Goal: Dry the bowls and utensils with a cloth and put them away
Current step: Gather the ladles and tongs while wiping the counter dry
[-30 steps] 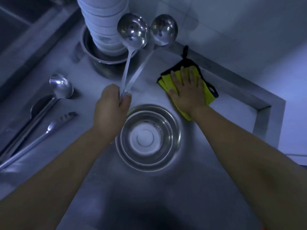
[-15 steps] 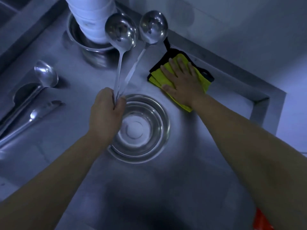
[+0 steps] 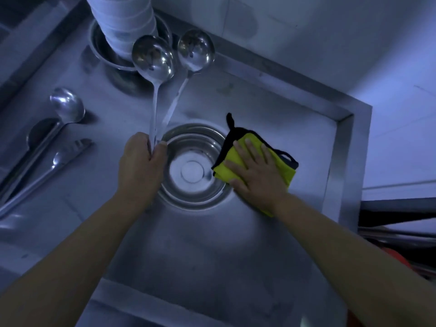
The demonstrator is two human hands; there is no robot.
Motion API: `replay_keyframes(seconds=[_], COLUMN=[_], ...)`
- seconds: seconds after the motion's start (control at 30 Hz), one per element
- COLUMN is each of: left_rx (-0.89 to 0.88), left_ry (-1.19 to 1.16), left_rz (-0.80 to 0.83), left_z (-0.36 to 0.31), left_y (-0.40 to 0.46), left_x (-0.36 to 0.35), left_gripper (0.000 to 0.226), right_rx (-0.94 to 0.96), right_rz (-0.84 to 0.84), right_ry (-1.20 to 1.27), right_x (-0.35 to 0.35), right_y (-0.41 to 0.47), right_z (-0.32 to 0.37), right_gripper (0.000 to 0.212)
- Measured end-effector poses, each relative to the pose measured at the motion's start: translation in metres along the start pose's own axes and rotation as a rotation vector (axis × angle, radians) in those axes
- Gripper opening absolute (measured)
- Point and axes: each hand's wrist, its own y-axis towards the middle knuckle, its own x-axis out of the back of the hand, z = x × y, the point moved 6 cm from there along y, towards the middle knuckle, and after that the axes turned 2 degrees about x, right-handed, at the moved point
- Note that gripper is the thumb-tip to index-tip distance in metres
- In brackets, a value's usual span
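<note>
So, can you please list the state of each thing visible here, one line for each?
Two ladles: held by the handles in the left hand, bowls raised.
Yellow cloth: folded, flat under the right hand.
Steel bowl: upright, empty.
White bowls: stacked in a steel basin.
Ladle and tongs: lying flat at the left.

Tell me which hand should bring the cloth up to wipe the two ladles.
Right. The right hand lies flat on the yellow cloth, while the left hand grips both ladles by their handles.
</note>
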Motion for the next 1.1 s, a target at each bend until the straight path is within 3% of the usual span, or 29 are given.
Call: replay_keyframes(seconds=[0.33, 0.5, 0.67, 0.8, 0.97, 1.1], left_rx=[0.035, -0.004, -0.114, -0.131, -0.141, -0.109], left_ry=[-0.034, -0.046, -0.045, -0.001, 0.022, 0.024], left_rz=[0.050, 0.058, 0.057, 0.080, 0.131, 0.128], left_z=[0.055, 0.061, 0.062, 0.056, 0.034, 0.017], left_y=[-0.022, -0.026, -0.030, -0.033, -0.046, -0.050], left_x=[0.066, 0.082, 0.088, 0.080, 0.044, 0.013], left_gripper=[0.030, 0.038, 0.040, 0.034, 0.029, 0.029], right_rx=[-0.351, -0.302, -0.087, 0.028, -0.068, -0.138], right_rz=[0.016, 0.011, -0.014, 0.041, 0.089, 0.100], right_ry=[0.112, 0.145, 0.183, 0.160, 0.149, 0.098], right_x=[-0.007, -0.003, -0.011, -0.015, -0.015, -0.010], right_y=[-0.070, -0.022, -0.027, -0.084, -0.131, -0.121], right_z=[0.147, 0.218, 0.252, 0.237, 0.159, 0.076], right_gripper=[0.062, 0.063, 0.056, 0.054, 0.055, 0.058])
